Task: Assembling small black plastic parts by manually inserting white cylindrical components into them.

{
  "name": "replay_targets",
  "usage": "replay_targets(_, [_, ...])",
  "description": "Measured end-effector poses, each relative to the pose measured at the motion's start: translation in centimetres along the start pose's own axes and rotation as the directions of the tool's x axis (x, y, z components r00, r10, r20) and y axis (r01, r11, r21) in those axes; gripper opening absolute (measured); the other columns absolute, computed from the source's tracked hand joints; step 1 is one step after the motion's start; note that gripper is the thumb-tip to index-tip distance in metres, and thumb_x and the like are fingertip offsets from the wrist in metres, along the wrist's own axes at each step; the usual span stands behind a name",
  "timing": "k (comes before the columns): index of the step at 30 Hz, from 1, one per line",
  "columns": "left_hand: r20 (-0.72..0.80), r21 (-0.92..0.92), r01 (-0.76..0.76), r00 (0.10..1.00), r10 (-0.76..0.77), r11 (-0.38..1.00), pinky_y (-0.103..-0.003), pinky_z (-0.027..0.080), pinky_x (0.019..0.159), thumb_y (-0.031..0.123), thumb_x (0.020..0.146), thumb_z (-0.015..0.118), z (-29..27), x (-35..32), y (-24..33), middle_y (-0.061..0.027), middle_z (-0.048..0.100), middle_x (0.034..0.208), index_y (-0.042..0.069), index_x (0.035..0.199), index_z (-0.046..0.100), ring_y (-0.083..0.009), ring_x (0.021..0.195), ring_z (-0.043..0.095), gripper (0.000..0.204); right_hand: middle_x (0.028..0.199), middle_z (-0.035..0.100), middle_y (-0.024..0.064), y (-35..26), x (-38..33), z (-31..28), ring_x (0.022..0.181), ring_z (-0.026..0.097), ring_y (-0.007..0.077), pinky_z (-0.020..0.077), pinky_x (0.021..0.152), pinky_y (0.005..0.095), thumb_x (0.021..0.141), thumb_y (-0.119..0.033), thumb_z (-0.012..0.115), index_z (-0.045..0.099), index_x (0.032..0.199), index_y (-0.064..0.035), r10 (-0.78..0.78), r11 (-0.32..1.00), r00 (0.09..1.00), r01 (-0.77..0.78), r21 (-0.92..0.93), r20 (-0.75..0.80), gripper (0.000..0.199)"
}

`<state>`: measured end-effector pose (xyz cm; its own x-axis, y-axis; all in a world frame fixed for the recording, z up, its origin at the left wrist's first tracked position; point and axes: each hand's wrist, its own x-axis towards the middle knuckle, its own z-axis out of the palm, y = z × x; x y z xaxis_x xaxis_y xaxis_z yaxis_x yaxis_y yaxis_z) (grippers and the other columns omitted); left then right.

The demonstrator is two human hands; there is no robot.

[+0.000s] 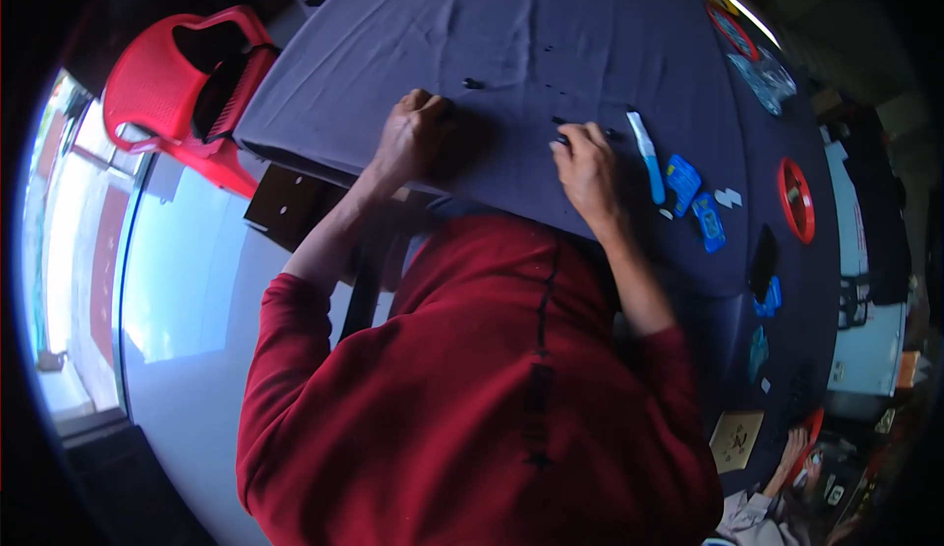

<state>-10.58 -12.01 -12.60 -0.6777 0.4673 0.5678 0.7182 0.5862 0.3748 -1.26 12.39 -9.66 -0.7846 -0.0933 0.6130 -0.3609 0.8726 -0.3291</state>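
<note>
My left hand (pixel 413 135) is closed like a fist, knuckles up, over the near left part of the dark cloth-covered table (pixel 501 157). Whatever its fingers hold, if anything, is hidden. Further right, my right hand (pixel 587 170) has its thumb and forefinger brought together around a small black piece (pixel 562 139), too small to name. A small black rounded part (pixel 472 84) lies beyond my left hand. Right of my right hand rests a slim tool with a blue handle (pixel 656 182) and a pale, blade-like upper part.
Two blue packets (pixel 682 184) and white scraps (pixel 728 198) lie to the right. Beyond them are a red round dish (pixel 796 202), a black phone-like slab (pixel 762 263) and a clear plastic bag (pixel 765 82). A red chair (pixel 162 84) stands left; another person's hand (pixel 790 455) shows lower right.
</note>
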Motion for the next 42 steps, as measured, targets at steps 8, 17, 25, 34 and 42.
replay_targets(8, [0.044, 0.003, 0.078, 0.996, -0.078, 0.997, -0.035, 0.047, 0.072, 0.01, 0.075, 0.06, -1.0, 0.4, 1.2, -0.0123, 0.056, 0.085, 0.006, 0.089, 0.061, -0.0295, 0.079, 0.058, 0.014, 0.079, 0.054, 0.017, 0.8, 0.3, -2.0, 0.072, 0.054, 0.0327, 0.0432, 0.063, 0.0399, 0.079, -0.014, 0.06, 0.055, 0.091, 0.0004, 0.155, 0.985, 0.984, -0.161, -0.064, -0.091, 0.019])
replay_targets(17, [0.474, -0.872, 0.49, 0.843, -0.254, -0.001, -0.023, 0.045, 0.06, 0.016, 0.087, 0.055, -2.0, 2.4, 4.8, -0.0079, 0.06, 0.078, 0.004, 0.092, 0.057, -0.0095, 0.062, 0.053, 0.014, 0.088, 0.054, 0.0173, 7.6, 0.8, -4.1, 0.086, 0.055, 0.0341, 0.0466, 0.073, 0.0411, 0.076, -0.02, 0.064, 0.057, 0.081, 0.001, 0.37, 0.757, 0.928, -0.319, -0.571, -0.028, 0.023])
replay_targets(25, [0.687, -0.641, 0.635, 0.725, 0.045, -0.431, -0.026, 0.048, 0.069, 0.015, 0.086, 0.055, -1.1, 0.9, 8.0, -0.0134, 0.059, 0.089, 0.002, 0.092, 0.056, -0.0142, 0.069, 0.058, 0.014, 0.081, 0.056, 0.0166, 9.1, 0.6, -4.5, 0.08, 0.056, 0.0317, 0.0457, 0.07, 0.04, 0.07, -0.017, 0.068, 0.056, 0.079, 0.0001, 0.397, 0.812, 0.917, -0.369, -0.452, -0.036, 0.023])
replay_targets(34, [0.68, -0.617, 0.646, 0.725, 0.109, -0.45, -0.026, 0.049, 0.074, 0.011, 0.083, 0.059, -1.4, 2.1, 10.0, -0.0126, 0.06, 0.094, 0.002, 0.099, 0.057, -0.0149, 0.078, 0.059, 0.019, 0.066, 0.056, 0.0077, 2.0, 2.2, -8.6, 0.053, 0.058, 0.0107, 0.0481, 0.047, 0.0209, 0.081, -0.019, 0.062, 0.047, 0.085, -0.0037, 0.542, 0.76, 0.838, -0.453, 0.466, -0.069, 0.022])
replay_targets(42, [0.548, -0.768, 0.555, 0.828, 0.12, -0.321, -0.025, 0.043, 0.076, 0.008, 0.077, 0.064, -1.4, 3.5, 12.4, -0.0091, 0.061, 0.095, 0.004, 0.1, 0.059, -0.0105, 0.073, 0.053, 0.024, 0.063, 0.053, 0.0001, -3.1, 2.1, -10.1, 0.05, 0.045, 0.0036, 0.0365, 0.044, 0.0167, 0.088, -0.026, 0.052, 0.052, 0.096, -0.003, 0.394, 0.745, 0.917, -0.36, 0.561, 0.064, 0.024])
